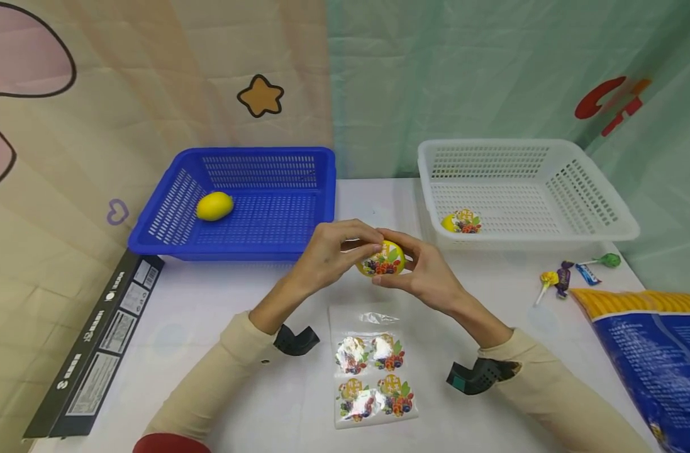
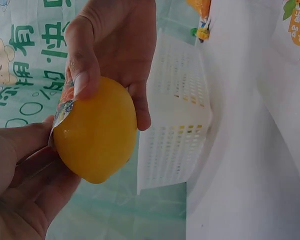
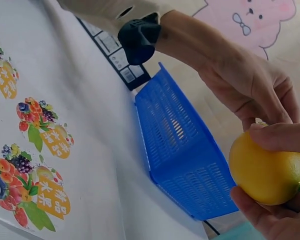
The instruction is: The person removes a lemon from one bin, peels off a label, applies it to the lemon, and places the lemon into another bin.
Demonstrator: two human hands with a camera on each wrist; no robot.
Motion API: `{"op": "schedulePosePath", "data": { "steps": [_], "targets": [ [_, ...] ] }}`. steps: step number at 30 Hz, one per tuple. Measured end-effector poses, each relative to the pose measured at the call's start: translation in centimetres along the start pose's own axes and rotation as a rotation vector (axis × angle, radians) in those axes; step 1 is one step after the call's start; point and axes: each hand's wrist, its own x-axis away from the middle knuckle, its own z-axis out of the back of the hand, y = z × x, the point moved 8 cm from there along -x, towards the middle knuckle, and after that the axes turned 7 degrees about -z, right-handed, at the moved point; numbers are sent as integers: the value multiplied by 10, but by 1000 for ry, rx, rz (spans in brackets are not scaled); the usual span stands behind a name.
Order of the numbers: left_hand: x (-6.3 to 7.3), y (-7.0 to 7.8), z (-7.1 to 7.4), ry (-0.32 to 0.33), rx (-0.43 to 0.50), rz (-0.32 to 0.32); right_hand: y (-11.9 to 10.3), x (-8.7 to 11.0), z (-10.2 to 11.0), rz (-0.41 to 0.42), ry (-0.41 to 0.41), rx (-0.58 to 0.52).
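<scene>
Between both hands, above the table, is a yellow lemon (image 2: 97, 135) bearing a round fruit-print sticker (image 1: 385, 263). My right hand (image 1: 428, 274) grips the lemon from the right, with the thumb at its near side and fingers behind. At the sticker's upper left edge, my left hand (image 1: 329, 255) pinches with thumb and index finger. Part of the sticker's edge stands off the peel in the left wrist view. Below the hands lies a sheet of stickers (image 1: 372, 377) with several fruit prints.
A blue basket (image 1: 231, 257) at back left holds another lemon (image 1: 214, 206). The white basket (image 1: 526, 238) at back right holds a stickered lemon (image 1: 461, 222). Wrapped candies (image 1: 563, 280) and a blue-yellow bag (image 1: 650, 352) lie at right; a long black box (image 1: 95, 352) lies at left.
</scene>
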Motion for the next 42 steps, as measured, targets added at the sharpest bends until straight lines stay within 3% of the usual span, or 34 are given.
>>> {"op": "schedulePosePath", "data": {
  "steps": [5, 10, 15, 23, 29, 37, 42],
  "targets": [
    [-1, 8, -3, -85, -117, -105, -3, 0, 4, -14, 3, 21],
    [0, 13, -6, -158, -202, -138, -5, 1, 8, -23, 3, 50],
    [0, 16, -9, -167, -225, -166, -7, 3, 10, -30, -23, 74],
    [1, 13, -12, -148, -197, -161, -6, 4, 12, -34, -39, 134],
    [1, 5, -12, -109, -121, -124, -5, 5, 14, -47, -35, 158],
    [-4, 1, -10, -30, -53, -139, -4, 8, 18, -96, -62, 54],
    [-6, -3, -10, -25, 25, -54, -9, 11, 24, -88, -25, 44]
  ]
}}
